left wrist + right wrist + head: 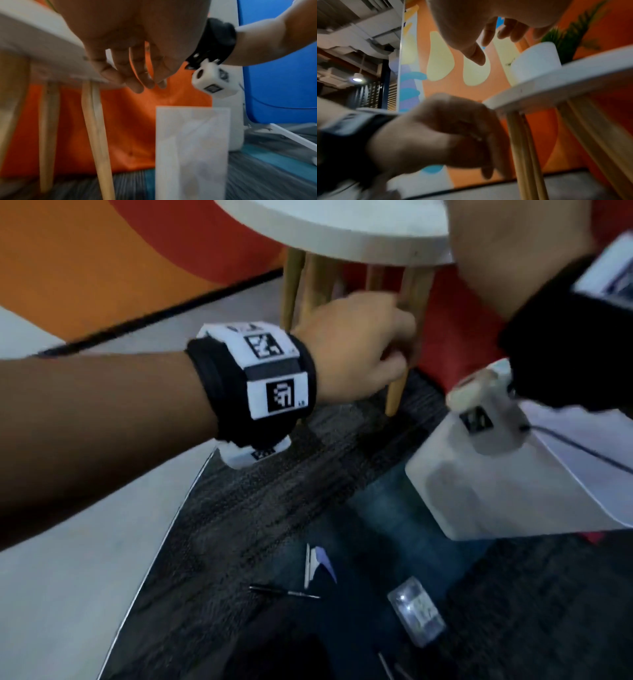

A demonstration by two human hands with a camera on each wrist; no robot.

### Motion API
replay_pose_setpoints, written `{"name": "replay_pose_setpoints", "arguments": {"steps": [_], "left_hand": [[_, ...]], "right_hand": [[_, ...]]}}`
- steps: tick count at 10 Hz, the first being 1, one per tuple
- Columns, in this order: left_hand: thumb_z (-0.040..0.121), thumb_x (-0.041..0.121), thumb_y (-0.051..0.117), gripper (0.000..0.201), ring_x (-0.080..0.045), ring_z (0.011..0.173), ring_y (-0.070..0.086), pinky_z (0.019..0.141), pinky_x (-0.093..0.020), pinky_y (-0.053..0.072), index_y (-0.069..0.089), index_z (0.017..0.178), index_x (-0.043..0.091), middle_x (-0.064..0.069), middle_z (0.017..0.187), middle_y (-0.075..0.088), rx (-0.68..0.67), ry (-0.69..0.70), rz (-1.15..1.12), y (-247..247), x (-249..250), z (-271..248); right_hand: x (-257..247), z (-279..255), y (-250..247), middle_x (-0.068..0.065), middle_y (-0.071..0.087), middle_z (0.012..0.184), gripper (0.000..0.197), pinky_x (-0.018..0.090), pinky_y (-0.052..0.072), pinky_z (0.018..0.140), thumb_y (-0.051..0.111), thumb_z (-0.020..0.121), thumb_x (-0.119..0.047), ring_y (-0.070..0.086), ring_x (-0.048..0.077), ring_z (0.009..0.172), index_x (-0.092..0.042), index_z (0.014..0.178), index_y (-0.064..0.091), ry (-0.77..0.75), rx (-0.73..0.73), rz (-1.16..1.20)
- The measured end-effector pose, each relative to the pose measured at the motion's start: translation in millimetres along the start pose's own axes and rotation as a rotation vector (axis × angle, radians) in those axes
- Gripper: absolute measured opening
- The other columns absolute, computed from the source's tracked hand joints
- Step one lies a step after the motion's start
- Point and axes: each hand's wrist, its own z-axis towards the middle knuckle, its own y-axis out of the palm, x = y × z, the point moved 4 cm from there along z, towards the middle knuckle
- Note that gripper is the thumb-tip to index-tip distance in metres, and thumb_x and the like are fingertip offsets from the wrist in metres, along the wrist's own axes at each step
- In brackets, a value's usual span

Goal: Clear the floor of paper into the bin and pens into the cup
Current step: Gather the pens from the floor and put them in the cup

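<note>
The left hand (356, 347), fingers loose and holding nothing, reaches beside a stool leg (399, 371). The head view alone shows pens (284, 592) and paper (323, 565) lying on carpet near the white bin (479, 494). The right wrist view alone shows the cup (536, 60) on the stool, with the right hand (488, 27) relaxed and empty above.

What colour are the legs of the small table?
Light wood table legs, under a white top; clearest in the left wrist view.
</note>
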Motion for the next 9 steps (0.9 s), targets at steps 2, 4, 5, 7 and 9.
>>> {"name": "replay_pose_setpoints", "arguments": {"steps": [2,4,5,7,9], "left_hand": [[0.089,0.038,0.049,0.015,-0.031,0.085,0.063,0.066,-0.03,0.043,0.052,0.086,0.023,-0.002,0.084,0.056,-0.486,-0.196,0.013,116,16,-40],[0.091,0.032,0.049,0.016,-0.029,0.074,0.058,0.061,-0.03,0.043,0.055,0.083,0.02,-0.001,0.079,0.054,-0.987,0.011,0.11,226,43,-115],[0.091,0.029,0.05,0.01,-0.027,0.078,0.057,0.064,-0.032,0.044,0.058,0.089,0.022,0.001,0.088,0.06,-1.151,0.144,0.078,258,46,-152],[0.097,0.021,0.05,0.021,-0.03,0.1,0.063,0.066,-0.033,0.035,0.062,0.107,0.008,-0.01,0.107,0.068,-1.264,0.284,0.381,277,52,-190],[0.098,0.007,0.049,0.014,-0.03,0.088,0.061,0.064,-0.033,0.04,0.058,0.108,0.008,-0.013,0.105,0.065,-1.394,0.187,0.447,287,42,-208]], "right_hand": [[-23,-227,74,-0.001,0.047,0.076,0.016,0.039,0.041,0.067,0.059,0.078,-0.004,0.046,0.018,0.07,-0.014,0.087,0.05,-0.057,-0.287,0.126],[48,-354,115,-0.007,0.047,0.064,0.016,0.037,0.042,0.056,0.056,0.083,-0.021,0.05,0.021,0.062,-0.026,0.091,0.042,0.166,-0.78,0.047],[72,-403,117,-0.001,0.063,0.077,0.015,0.038,0.049,0.06,0.055,0.087,-0.036,0.061,0.031,0.072,-0.027,0.092,0.043,0.149,-1.05,-0.135],[94,-462,117,0.004,0.065,0.103,0.047,0.028,0.043,0.075,0.046,0.09,-0.063,0.061,0.026,0.096,-0.022,0.093,0.067,0.081,-1.474,-0.453],[92,-518,129,0.013,0.067,0.107,0.052,0.035,0.05,0.075,0.057,0.086,-0.061,0.065,0.031,0.097,-0.013,0.106,0.063,0.088,-1.681,-0.494]]}}
